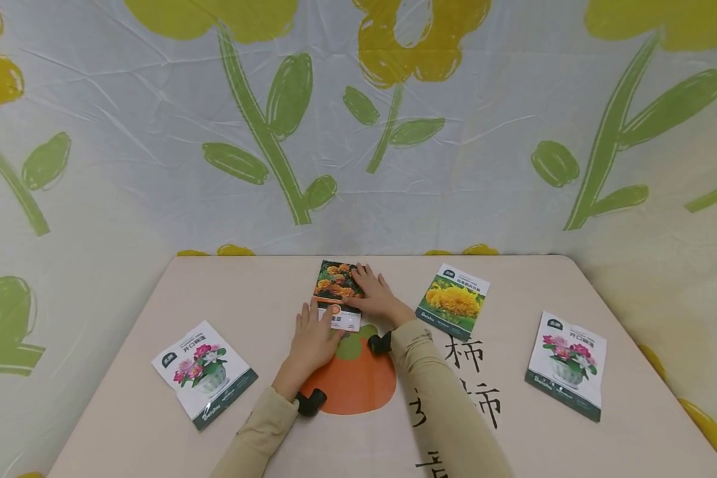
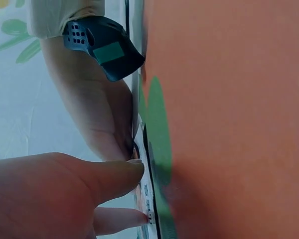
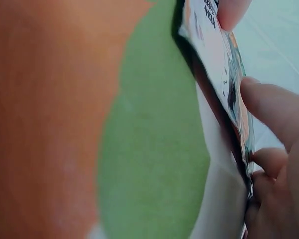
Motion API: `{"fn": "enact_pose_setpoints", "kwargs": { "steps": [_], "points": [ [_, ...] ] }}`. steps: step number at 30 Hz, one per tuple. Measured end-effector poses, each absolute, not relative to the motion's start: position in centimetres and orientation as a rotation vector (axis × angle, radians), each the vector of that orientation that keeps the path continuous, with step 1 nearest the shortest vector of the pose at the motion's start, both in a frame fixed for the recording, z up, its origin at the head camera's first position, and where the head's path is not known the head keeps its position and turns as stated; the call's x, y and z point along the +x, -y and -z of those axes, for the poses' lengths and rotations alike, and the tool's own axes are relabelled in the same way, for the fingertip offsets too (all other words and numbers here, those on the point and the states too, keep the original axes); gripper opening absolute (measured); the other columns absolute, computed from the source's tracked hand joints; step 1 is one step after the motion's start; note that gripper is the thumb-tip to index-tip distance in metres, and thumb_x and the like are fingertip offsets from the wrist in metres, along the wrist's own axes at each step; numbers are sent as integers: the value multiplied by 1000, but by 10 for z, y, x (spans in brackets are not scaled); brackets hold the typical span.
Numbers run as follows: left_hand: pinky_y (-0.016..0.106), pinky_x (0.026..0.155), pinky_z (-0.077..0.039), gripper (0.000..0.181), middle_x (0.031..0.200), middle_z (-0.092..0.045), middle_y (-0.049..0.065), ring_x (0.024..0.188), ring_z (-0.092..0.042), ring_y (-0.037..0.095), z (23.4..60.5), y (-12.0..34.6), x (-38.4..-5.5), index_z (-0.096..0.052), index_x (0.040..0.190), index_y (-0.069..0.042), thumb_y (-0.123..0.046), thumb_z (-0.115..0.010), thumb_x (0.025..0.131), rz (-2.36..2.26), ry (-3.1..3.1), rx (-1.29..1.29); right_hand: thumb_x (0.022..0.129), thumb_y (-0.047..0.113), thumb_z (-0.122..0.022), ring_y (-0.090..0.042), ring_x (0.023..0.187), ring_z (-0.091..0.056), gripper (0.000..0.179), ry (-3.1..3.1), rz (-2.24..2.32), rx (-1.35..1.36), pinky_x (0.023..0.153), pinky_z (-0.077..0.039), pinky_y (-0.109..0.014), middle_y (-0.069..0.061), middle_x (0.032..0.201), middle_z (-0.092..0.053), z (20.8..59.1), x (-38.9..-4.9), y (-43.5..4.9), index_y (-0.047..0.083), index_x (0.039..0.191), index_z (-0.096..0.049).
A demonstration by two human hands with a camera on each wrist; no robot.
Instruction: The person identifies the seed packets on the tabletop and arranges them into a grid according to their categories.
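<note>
A flower seed packet [image 1: 334, 289] with orange blooms lies at the back middle of the table, above the printed persimmon. My left hand [image 1: 312, 340] rests on its lower left part, fingers extended along that side. On its right side lies my right hand [image 1: 381, 297], with fingers spread over the upper right corner and the thumb reaching across the middle. In the left wrist view, the left thumb [image 2: 120, 178] touches the packet's face near its lower edge. The right wrist view has the packet [image 3: 214, 55] edge-on, its near edge slightly raised, with the right thumb [image 3: 261, 99] against its face.
A yellow-flower packet [image 1: 454, 302] lies right of the right hand. Pink-flower packets lie at the left [image 1: 205, 375] and far right [image 1: 566, 365]. Black wrist devices [image 1: 312, 402] sit at both cuffs. A flower-printed cloth [image 1: 454, 199] hangs behind the table [image 1: 245, 285].
</note>
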State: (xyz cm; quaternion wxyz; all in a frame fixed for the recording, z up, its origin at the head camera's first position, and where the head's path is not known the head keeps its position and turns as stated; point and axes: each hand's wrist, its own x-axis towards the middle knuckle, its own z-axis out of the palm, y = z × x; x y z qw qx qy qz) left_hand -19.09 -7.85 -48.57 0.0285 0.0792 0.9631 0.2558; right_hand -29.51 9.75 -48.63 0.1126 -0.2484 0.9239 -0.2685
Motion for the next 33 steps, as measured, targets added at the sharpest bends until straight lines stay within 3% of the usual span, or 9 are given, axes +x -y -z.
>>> {"fn": "enact_pose_setpoints", "kwargs": {
  "steps": [14, 26, 33],
  "points": [
    [62, 117, -12, 58, 157, -16, 36, 146, -9, 52, 481, 76, -188, -45, 146, 1, -30, -61, 99, -762, -2922, 202, 102, 23, -56, -39, 150, 5, 70, -2534, 1151, -702, 118, 6, -57, -23, 163, -4, 476, -290, -106, -5, 155, -19],
    [62, 116, -14, 57, 156, -17, 37, 146, -10, 52, 477, 73, -187, -45, 146, 1, -27, -61, 99, -773, -2907, 194, 102, 26, -57, -40, 150, -5, 71, -2602, 898, -746, 118, 0, -60, -25, 162, -12, 469, -278, -101, -6, 154, -21],
    [61, 117, -15, 56, 156, -17, 36, 146, -11, 52, 474, 72, -186, -46, 146, 0, -27, -61, 99, -736, -2904, 178, 102, 25, -57, -35, 151, 2, 70, -2552, 928, -700, 119, 5, -56, -18, 164, -8, 478, -275, -102, -2, 156, -21]
  ]
}}
